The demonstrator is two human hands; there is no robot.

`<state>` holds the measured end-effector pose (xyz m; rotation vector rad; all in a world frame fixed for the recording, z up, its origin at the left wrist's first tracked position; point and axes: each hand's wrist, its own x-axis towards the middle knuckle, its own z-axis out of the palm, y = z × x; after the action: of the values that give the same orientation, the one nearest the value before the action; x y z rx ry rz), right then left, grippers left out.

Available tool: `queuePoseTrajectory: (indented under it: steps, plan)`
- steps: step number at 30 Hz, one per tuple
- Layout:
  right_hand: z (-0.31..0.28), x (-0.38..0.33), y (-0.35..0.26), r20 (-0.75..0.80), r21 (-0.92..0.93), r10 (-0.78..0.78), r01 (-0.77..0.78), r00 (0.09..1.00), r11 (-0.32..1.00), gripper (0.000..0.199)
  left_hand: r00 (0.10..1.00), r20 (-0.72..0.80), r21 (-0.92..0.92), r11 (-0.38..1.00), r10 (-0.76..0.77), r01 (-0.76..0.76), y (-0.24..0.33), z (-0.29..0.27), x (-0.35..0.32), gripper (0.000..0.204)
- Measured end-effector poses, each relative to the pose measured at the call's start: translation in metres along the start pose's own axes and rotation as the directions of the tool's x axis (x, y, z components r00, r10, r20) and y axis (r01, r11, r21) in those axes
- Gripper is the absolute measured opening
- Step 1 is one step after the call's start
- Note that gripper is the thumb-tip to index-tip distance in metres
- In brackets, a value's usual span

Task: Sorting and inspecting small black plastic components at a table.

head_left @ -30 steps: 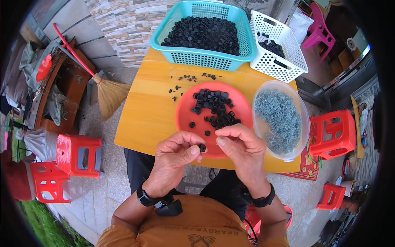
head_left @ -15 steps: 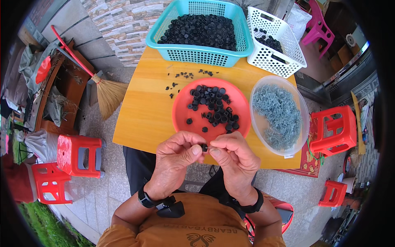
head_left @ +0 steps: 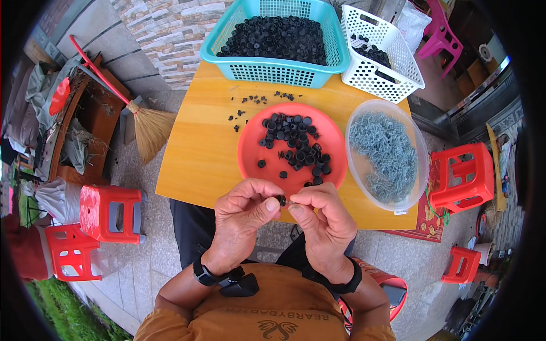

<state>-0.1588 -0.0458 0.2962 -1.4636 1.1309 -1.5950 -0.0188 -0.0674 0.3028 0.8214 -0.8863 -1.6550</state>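
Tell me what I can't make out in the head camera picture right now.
All in the head view:
- Black piece: its shape, mostly covered by the left hand.
- Thin piece at the right hand: its kind, too small and partly covered by fingertips.
- Teal basket: its far rim, cut off by the top edge.
- Silvery metal pieces: their exact shape, too small and tangled.

**Head-Worn Fisheye Peering Steeply Down**

The left camera of a side-by-side pair is riding on the person's head, looking down and forward. The orange shirt [head_left: 259, 301] is filling the near edge, close by; the left hand [head_left: 244, 220] and right hand [head_left: 325, 220] are sitting near the middle, and the view is reaching far past the wooden table [head_left: 199, 139] to a patterned wall [head_left: 176, 37]. The wide lens is taking in red stools [head_left: 92, 213] left and right.
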Motion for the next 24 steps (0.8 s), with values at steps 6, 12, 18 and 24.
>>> queuePoseTrajectory:
  steps: [6, 12, 18, 24]
  plan:
    - [0.001, 0.005, 0.003, -0.045, -0.101, -0.108, 0.103, 0.993, 0.989, 0.018, 0.999, -0.014, 0.056, 0.997, 0.048, -0.048, -0.004, 0.000, 0.001, 0.020]
    - [-0.001, 0.011, 0.000, 0.010, -0.279, -0.259, 0.251, 0.966, 0.927, 0.020, 0.995, 0.024, 0.134, 0.986, 0.101, -0.103, -0.003, 0.000, -0.002, 0.016]
    - [0.004, 0.010, 0.002, 0.007, -0.323, -0.308, 0.293, 0.951, 0.900, 0.020, 0.990, 0.025, 0.170, 0.976, 0.136, -0.138, -0.006, 0.002, -0.004, 0.015]
    - [0.006, 0.004, 0.005, -0.052, -0.298, -0.264, 0.237, 0.963, 0.925, 0.020, 0.998, 0.006, 0.098, 0.993, 0.065, -0.065, -0.009, 0.000, -0.003, 0.016]
